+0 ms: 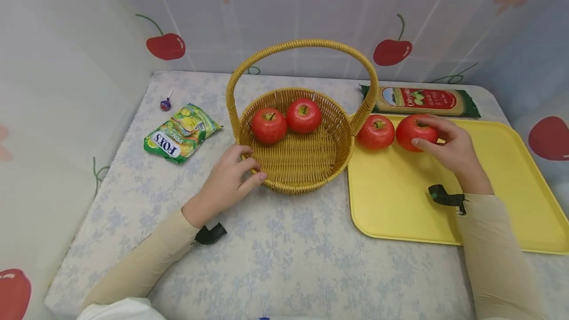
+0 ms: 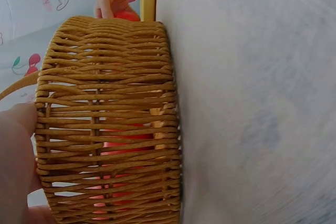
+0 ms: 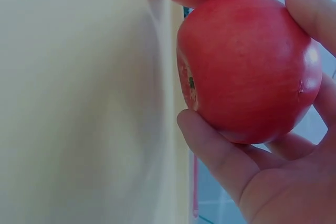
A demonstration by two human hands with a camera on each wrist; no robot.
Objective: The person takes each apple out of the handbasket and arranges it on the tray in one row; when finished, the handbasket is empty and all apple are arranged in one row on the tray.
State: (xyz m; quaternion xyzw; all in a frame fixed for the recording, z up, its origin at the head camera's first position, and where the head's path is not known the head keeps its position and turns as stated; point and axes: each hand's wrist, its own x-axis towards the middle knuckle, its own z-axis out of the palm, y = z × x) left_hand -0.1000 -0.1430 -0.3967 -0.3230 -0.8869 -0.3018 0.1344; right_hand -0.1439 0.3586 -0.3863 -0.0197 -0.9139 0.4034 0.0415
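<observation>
A yellow wicker basket (image 1: 293,189) with a tall arched handle stands mid-table. Inside it, toward the back, lie a red apple (image 1: 268,126) and a second red apple (image 1: 304,115). My left hand (image 1: 231,177) holds the basket's left front rim, fingers hooked over the edge. On the right, my right hand (image 1: 453,144) grips another red apple (image 1: 413,133) between thumb and fingers, over the yellow tray (image 1: 400,211); its tilted underside shows in the right wrist view. Beside it, against the basket's right side, is one more red apple (image 1: 376,133) at the tray's back left corner.
A green FOX'S candy bag (image 1: 182,133) and a small purple lollipop (image 1: 166,104) lie left of the basket. A long pasta packet (image 1: 422,101) lies behind the tray. Printed curtains (image 1: 284,19) hang close behind and beside the table.
</observation>
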